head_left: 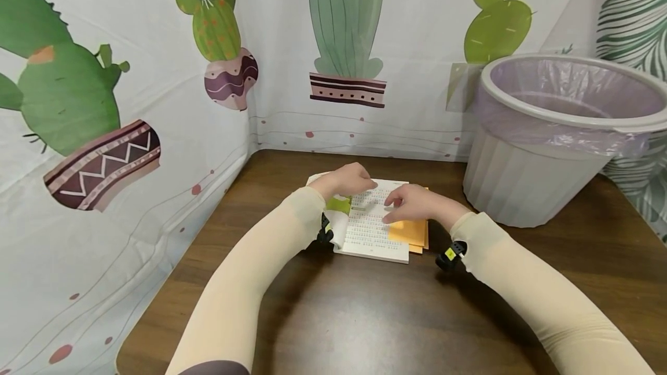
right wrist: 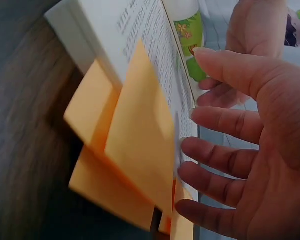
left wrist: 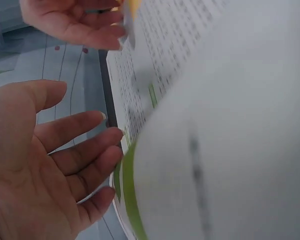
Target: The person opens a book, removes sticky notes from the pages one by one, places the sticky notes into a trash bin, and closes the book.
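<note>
An open book (head_left: 372, 242) with printed pages lies on the table, its left-hand pages curling up. Above its upper left part is my left hand (head_left: 350, 180), its fingers loosely bent with nothing held, as the left wrist view also shows. My right hand (head_left: 414, 202) is over the right-hand page, thumb apart and fingers extended. Orange sticky notes (right wrist: 140, 135) stick out from the book's right edge, close to the right fingertips. Whether those fingertips touch a note or the page, I cannot tell. A green printed area (head_left: 340, 204) shows on the left side.
The brown wooden table (head_left: 344, 317) carries a pale ribbed bin (head_left: 516, 172) with a purple liner at the back right. Behind and to the left hangs a white cloth (head_left: 281, 45) printed with cacti.
</note>
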The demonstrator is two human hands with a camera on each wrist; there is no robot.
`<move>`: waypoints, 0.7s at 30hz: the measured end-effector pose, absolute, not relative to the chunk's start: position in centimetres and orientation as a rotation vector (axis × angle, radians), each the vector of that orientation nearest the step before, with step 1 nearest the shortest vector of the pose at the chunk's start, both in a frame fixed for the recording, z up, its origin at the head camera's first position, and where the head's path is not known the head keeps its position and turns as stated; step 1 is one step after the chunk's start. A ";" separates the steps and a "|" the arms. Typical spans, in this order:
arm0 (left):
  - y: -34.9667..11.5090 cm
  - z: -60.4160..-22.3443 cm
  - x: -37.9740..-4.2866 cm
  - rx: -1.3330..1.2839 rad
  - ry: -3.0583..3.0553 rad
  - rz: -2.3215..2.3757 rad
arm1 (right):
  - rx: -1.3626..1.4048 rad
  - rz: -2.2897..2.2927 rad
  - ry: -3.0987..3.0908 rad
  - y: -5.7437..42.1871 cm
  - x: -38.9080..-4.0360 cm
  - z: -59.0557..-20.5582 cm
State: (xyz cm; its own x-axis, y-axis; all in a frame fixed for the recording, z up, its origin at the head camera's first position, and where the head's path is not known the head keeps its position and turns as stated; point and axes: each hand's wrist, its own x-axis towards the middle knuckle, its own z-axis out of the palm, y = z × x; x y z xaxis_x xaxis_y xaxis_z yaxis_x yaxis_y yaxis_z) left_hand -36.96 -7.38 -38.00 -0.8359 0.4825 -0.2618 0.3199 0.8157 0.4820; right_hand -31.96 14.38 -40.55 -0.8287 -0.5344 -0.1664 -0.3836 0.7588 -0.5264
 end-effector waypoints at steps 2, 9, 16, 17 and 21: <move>-7.0 -38.2 -37.1 0.612 2.618 0.603 | -0.682 -0.702 2.657 15.0 -31.7 -40.5; -6.1 -38.4 -37.3 0.636 2.610 0.583 | -0.660 -0.712 2.678 16.7 -30.9 -40.5; -6.1 -38.4 -37.1 0.625 2.590 0.580 | -0.578 -0.701 2.720 16.9 -30.4 -41.3; -6.1 -38.4 -37.1 0.622 2.583 0.573 | -0.570 -0.693 2.733 16.8 -30.4 -41.4; -6.1 -38.5 -37.3 0.592 2.572 0.532 | -0.553 -0.645 2.792 16.7 -30.2 -41.4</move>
State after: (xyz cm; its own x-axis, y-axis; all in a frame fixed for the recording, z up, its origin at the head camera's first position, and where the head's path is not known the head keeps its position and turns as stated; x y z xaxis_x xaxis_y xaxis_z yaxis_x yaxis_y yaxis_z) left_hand -37.26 -6.08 -38.45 -0.8090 0.4849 -0.3324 0.3131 0.8339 0.4544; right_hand -30.16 16.73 -41.40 -0.9043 -0.4070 -0.1291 -0.3091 0.8326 -0.4596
